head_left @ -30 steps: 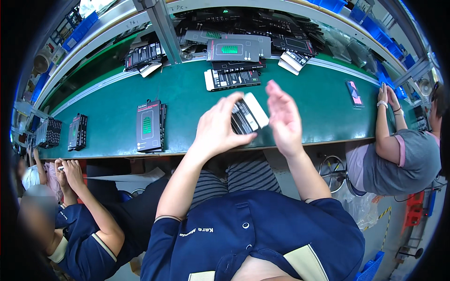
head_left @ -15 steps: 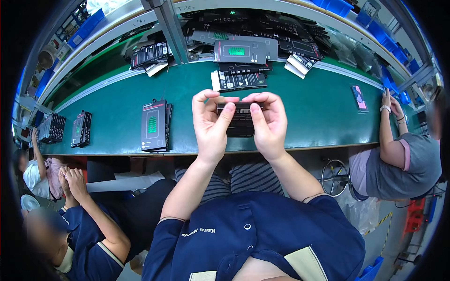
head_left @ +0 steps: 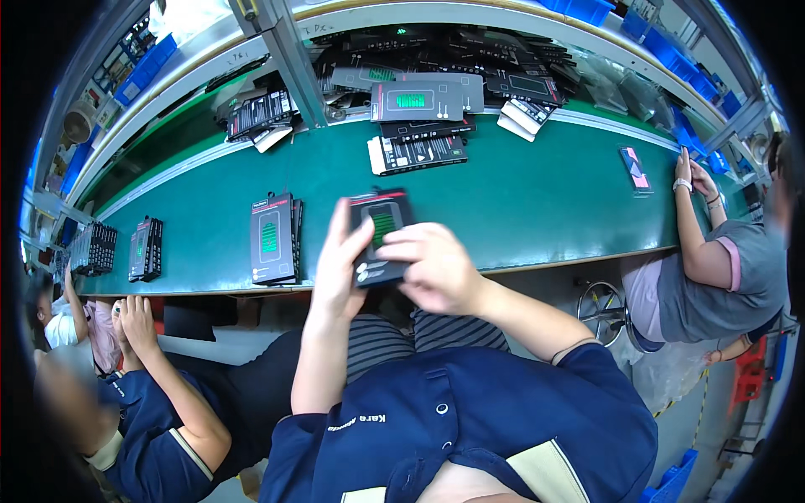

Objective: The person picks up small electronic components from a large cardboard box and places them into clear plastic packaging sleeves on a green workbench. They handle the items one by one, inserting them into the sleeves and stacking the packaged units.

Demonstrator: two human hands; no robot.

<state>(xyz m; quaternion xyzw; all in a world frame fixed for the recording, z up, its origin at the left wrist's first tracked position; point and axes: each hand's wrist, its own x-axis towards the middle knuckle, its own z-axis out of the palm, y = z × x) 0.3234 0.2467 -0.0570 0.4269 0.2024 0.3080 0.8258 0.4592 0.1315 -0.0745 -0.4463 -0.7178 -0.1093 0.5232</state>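
A thin black box [head_left: 387, 220] with a green battery picture on its front is held above the table's near edge, tilted. Its left side rests in my left hand [head_left: 337, 264], thumb on the front and fingers along the edge and behind. My right hand [head_left: 443, 267] lies across the lower right of the box, its fingers stretched over the front and slightly blurred; it covers part of the picture. To the left, similar boxes [head_left: 270, 239] stand upright in a small stack on the green table [head_left: 503, 197].
Farther back lie a grey box [head_left: 415, 99], a box with an opened white flap [head_left: 419, 155] and a heap of black boxes [head_left: 520, 59] beneath a shelf. A metal post [head_left: 295, 71] rises behind. A phone-like item [head_left: 636, 170] lies right, near a co-worker [head_left: 708, 260]. Another person [head_left: 163, 419] sits left.
The box has turned from end-on to show its front and moved slightly left. My right hand has gone from its top end to across its front. The view has shifted a little.
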